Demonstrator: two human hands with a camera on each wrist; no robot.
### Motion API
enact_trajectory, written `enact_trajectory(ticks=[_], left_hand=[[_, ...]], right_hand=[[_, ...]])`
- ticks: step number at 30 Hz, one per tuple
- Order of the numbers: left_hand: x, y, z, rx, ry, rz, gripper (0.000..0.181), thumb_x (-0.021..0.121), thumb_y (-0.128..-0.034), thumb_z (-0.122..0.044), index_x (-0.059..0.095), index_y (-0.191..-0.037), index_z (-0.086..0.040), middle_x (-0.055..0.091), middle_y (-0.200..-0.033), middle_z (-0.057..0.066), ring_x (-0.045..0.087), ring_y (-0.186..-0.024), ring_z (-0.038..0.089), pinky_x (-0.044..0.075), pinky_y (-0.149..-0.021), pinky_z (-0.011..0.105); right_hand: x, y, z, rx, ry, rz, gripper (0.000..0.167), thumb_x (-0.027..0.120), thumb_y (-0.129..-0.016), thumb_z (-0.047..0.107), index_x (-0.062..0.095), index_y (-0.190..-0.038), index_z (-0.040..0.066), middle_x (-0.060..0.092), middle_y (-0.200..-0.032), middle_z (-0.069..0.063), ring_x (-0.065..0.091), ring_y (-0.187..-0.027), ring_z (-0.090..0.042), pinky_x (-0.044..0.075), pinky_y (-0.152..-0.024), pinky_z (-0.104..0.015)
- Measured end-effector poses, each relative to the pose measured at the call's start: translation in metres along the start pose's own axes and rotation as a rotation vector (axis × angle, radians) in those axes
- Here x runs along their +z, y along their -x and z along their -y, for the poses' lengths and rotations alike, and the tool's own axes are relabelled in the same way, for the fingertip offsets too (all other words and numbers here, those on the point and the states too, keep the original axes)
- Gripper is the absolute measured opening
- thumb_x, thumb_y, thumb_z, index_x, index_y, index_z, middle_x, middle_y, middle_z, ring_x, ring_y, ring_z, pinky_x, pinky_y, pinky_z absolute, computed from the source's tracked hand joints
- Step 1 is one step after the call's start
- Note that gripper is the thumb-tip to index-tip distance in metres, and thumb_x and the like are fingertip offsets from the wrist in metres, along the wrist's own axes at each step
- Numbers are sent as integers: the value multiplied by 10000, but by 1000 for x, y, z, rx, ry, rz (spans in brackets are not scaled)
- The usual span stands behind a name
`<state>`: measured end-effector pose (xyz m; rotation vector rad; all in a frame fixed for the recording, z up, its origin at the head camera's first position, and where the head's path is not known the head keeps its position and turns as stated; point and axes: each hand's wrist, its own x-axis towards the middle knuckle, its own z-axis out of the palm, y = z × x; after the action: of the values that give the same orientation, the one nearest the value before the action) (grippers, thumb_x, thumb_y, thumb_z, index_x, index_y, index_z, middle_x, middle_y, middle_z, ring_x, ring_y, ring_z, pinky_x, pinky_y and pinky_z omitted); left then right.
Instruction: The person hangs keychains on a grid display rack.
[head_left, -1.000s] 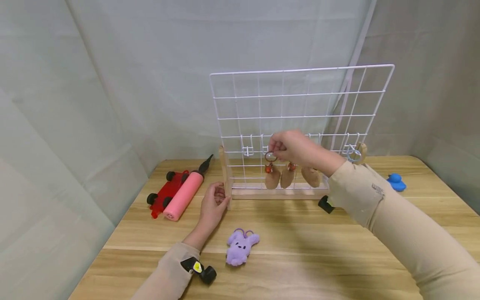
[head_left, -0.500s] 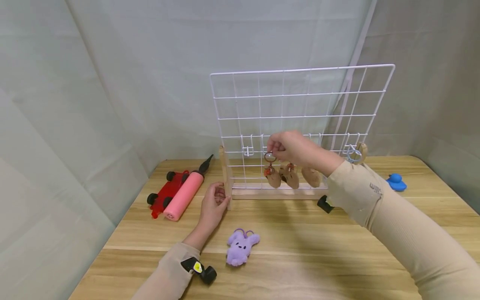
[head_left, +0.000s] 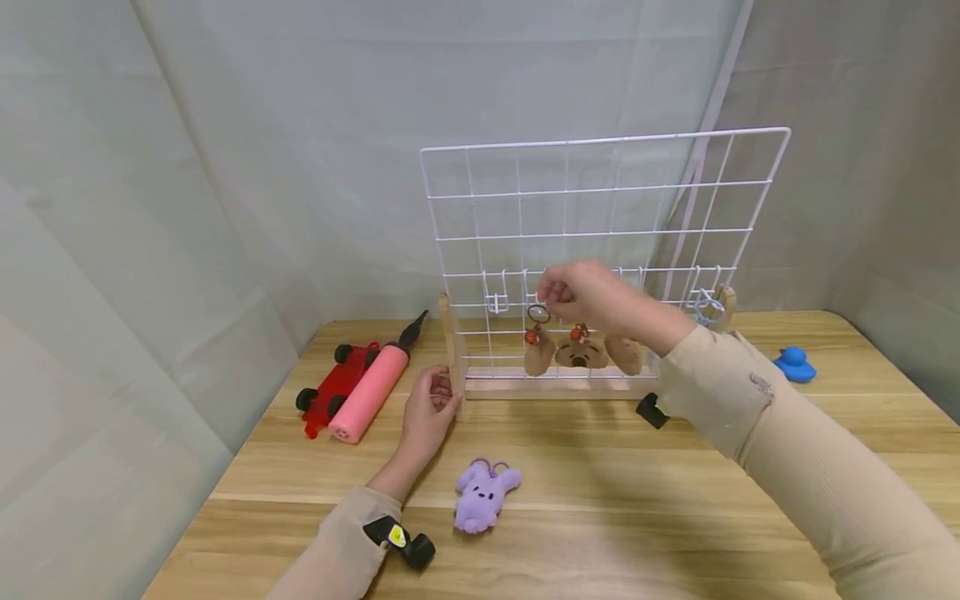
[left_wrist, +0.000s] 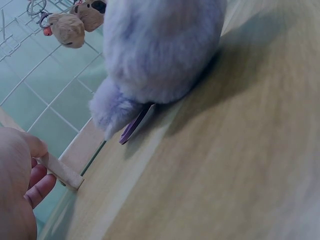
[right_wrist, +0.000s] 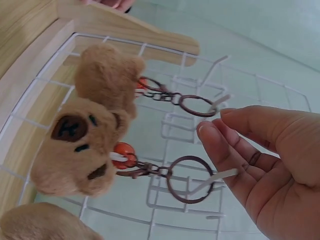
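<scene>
In the head view, my left hand (head_left: 429,410) grips the wooden side foot (left_wrist: 67,174) of a white wire grid rack (head_left: 592,190). My right hand (right_wrist: 272,165) is at the rack's hooks, thumb and forefinger slightly apart beside the ring (right_wrist: 196,105) of a brown plush bear keychain (right_wrist: 102,75). That ring hangs over a hook tip. A second bear keychain (right_wrist: 75,145) hangs by its ring from the neighbouring hook, face showing. Part of a third brown plush (right_wrist: 42,222) shows below it. On the table lies a purple plush bunny keychain (head_left: 481,498) with purple rings.
Left of the rack lie a red toy car (head_left: 341,385) with black wheels and a pink hand pump (head_left: 370,393). A blue rubber duck (head_left: 795,365) sits to the right. A pale blue ring (head_left: 708,312) hangs at the rack's right end. Cloth curtains (head_left: 300,167) stand behind.
The hanging bears have swung and turned; the middle one now faces forward. My right fingertips have come slightly away from the left bear's ring. My left hand has stayed on the rack's foot.
</scene>
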<state>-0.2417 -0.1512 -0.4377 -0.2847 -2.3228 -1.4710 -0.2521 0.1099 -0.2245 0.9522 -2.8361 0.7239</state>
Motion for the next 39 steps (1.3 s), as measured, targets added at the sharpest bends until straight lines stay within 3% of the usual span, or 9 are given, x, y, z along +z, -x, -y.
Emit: enact_trajectory(ticks=[20,29,39], left_hand=[[-4,1,-3,-4,3,1,424,676,-830,56,495,-1213,31,610,-1013,212,609,-885,278,520,-703,162],[-6,2,-2,-2,6,-3,420,680,-823,60,498,-1202,44,609,-1001,220,611,-869,275,517,-692,159],[-7,2,-1,7,5,-9,410,679,-822,67,503,-1191,45,614,-995,225,619,-868,296,521,-692,168]], right_hand=[[-10,22,24,-54,-35,-80,111,647,-895,67,651,-1007,65,693,-910,-39,640,-860,-167,542,-782,-330],[-2,32,37,-83,-89,-102,105,684,-875,83,657,-975,100,695,-883,-11,636,-833,-128,549,-725,-286],[22,44,44,-195,-143,-111,120,705,-848,57,651,-946,102,684,-869,5,633,-800,-91,549,-672,-264]])
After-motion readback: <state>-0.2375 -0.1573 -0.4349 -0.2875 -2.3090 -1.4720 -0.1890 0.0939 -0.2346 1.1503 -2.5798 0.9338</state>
